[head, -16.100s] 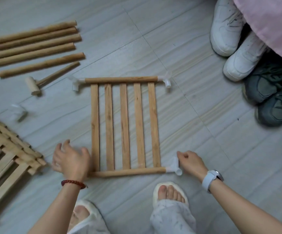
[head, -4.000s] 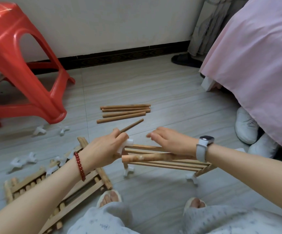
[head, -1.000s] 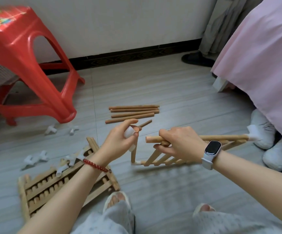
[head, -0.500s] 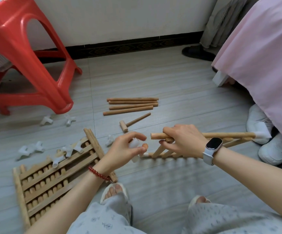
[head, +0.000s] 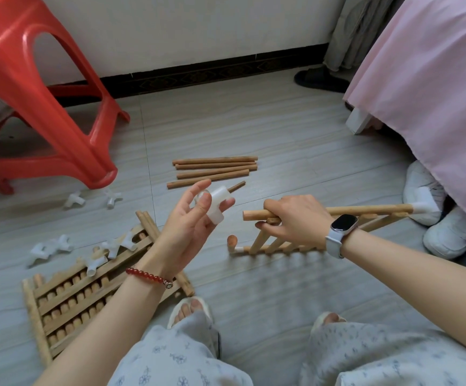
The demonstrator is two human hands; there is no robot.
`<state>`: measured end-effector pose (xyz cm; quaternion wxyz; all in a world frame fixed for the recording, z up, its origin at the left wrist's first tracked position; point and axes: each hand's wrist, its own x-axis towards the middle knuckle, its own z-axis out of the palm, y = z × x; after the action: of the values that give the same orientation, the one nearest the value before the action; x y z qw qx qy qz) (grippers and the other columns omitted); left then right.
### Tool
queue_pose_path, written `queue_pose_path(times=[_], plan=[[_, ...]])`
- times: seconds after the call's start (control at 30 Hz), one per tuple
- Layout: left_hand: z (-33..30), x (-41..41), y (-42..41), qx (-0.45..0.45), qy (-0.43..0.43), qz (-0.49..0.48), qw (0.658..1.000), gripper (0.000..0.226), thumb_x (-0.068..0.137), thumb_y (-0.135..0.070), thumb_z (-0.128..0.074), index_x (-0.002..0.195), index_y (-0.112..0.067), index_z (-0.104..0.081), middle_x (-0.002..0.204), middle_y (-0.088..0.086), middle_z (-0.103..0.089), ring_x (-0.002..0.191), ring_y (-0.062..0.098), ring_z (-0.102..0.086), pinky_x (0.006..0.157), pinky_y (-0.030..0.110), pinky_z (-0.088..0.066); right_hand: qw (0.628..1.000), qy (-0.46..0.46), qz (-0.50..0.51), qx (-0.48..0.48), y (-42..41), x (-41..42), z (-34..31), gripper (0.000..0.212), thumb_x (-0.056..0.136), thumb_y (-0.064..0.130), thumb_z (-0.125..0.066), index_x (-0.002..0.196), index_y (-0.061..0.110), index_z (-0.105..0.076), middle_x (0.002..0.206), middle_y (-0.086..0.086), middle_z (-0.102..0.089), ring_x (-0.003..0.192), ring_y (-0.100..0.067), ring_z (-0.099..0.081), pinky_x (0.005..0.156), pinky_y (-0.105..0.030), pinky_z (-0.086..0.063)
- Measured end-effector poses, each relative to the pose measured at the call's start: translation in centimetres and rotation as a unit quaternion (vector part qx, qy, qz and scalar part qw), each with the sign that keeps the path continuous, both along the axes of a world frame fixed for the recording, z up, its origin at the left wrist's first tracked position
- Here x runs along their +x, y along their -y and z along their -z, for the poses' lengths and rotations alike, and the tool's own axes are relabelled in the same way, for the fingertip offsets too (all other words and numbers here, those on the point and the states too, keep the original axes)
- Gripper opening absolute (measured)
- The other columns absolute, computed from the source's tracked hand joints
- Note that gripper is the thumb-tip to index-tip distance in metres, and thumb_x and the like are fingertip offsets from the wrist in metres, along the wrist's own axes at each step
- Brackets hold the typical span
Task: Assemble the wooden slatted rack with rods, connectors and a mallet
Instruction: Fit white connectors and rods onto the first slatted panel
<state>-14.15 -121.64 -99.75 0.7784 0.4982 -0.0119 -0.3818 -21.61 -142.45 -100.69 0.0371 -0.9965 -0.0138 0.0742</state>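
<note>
The left hand is raised, pinching one white plastic connector between thumb and fingers. The right hand grips the top rod of one slatted panel, which stands tilted on edge on the floor; the rod's near end is bare, while its far end wears a white connector. Another white connector sits at the panel's lower near corner.

Five loose rods lie side by side further off on the floor, and just beside them a mallet handle pokes out from behind the held connector. To the left lies a stack of finished slatted panels with about three connectors resting on top. About four more connectors are scattered on the floor near one red plastic stool. Two white shoes sit by a pink bed skirt. No readable writing shows anywhere.
</note>
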Motion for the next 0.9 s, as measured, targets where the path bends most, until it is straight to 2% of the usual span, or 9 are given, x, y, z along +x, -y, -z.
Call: queue_pose_path(times=[0.13, 0.23, 0.3, 0.4, 0.63, 0.73, 0.8, 0.9], plan=[[0.0, -0.8, -0.4, 0.018, 0.044, 0.028, 0.998, 0.042, 0.083, -0.022, -0.055, 0.125, -0.019, -0.051, 0.127, 0.019, -0.058, 0.114, 0.027, -0.061, 0.099, 0.034, -0.048, 1.0, 0.002, -0.004, 0.0, 0.0, 0.2, 0.1, 0.033, 0.093, 0.054, -0.04, 0.08, 0.024, -0.036, 0.061, 0.009, -0.038, 0.066, -0.017, -0.045, 0.055, -0.029, -0.028], [-0.1, -1.4, -0.7, 0.105, 0.142, 0.068, 0.982, 0.037, 0.081, -0.027, -0.066, 0.117, -0.026, -0.058, 0.117, 0.015, -0.063, 0.106, 0.028, -0.064, 0.093, 0.036, -0.052, 1.0, 0.01, -0.004, -0.004, 0.3, 0.4, 0.1, 0.033, 0.093, 0.053, -0.04, 0.08, 0.024, -0.036, 0.06, 0.009, -0.039, 0.065, -0.018, -0.046, 0.054, -0.029, -0.027], [-0.3, -1.9, -0.8, 0.15, 0.203, 0.09, 0.963, 0.04, 0.074, -0.029, -0.068, 0.113, -0.028, -0.059, 0.109, 0.009, -0.067, 0.1, 0.023, -0.067, 0.087, 0.031, -0.054, 1.0, 0.013, -0.009, -0.007, 0.4, 0.5, 0.1, 0.032, 0.093, 0.053, -0.039, 0.081, 0.024, -0.037, 0.061, 0.009, -0.04, 0.064, -0.018, -0.046, 0.051, -0.027, -0.026], [-0.3, -2.5, -0.7, 0.162, 0.24, 0.116, 0.95, 0.039, 0.072, -0.026, -0.067, 0.11, -0.025, -0.057, 0.106, 0.004, -0.07, 0.095, 0.015, -0.068, 0.08, 0.022, -0.053, 1.0, 0.015, -0.012, -0.009, 0.4, 0.5, 0.1, 0.032, 0.094, 0.053, -0.038, 0.083, 0.024, -0.038, 0.061, 0.009, -0.04, 0.064, -0.016, -0.046, 0.05, -0.026, -0.026], [0.8, -2.6, -0.4, 0.184, 0.257, 0.096, 0.944, 0.037, 0.073, -0.03, -0.066, 0.108, -0.028, -0.054, 0.107, 0.0, -0.068, 0.094, 0.012, -0.067, 0.078, 0.02, -0.053, 1.0, 0.017, -0.019, -0.005, 0.4, 0.5, 0.2, 0.03, 0.094, 0.054, -0.037, 0.084, 0.025, -0.039, 0.061, 0.009, -0.041, 0.061, -0.013, -0.045, 0.049, -0.022, -0.026], [1.3, -2.6, -0.2, 0.185, 0.266, 0.06, 0.944, 0.031, 0.08, -0.016, -0.068, 0.105, -0.026, -0.054, 0.105, 0.003, -0.067, 0.09, 0.01, -0.068, 0.075, 0.019, -0.053, 1.0, 0.017, -0.015, -0.005, 0.5, 0.4, 0.2, 0.03, 0.094, 0.053, -0.038, 0.083, 0.025, -0.039, 0.06, 0.009, -0.041, 0.057, -0.011, -0.042, 0.048, -0.022, -0.024], [1.8, -2.6, 0.0, 0.196, 0.3, 0.044, 0.933, 0.032, 0.083, -0.005, -0.066, 0.103, -0.027, -0.053, 0.104, 0.003, -0.067, 0.09, 0.008, -0.069, 0.076, 0.02, -0.054, 1.0, 0.021, -0.011, -0.006, 0.4, 0.4, 0.1, 0.029, 0.094, 0.051, -0.038, 0.082, 0.025, -0.039, 0.059, 0.009, -0.041, 0.053, -0.009, -0.038, 0.048, -0.022, -0.023], [2.2, -2.5, 0.3, 0.23, 0.389, 0.04, 0.891, 0.035, 0.084, -0.006, -0.066, 0.102, -0.033, -0.051, 0.102, -0.004, -0.066, 0.088, 0.004, -0.069, 0.078, 0.018, -0.054, 1.0, 0.026, -0.004, 0.001, 0.4, 0.4, 0.1, 0.027, 0.094, 0.049, -0.039, 0.08, 0.026, -0.04, 0.058, 0.009, -0.042, 0.053, -0.009, -0.04, 0.048, -0.023, -0.024]])
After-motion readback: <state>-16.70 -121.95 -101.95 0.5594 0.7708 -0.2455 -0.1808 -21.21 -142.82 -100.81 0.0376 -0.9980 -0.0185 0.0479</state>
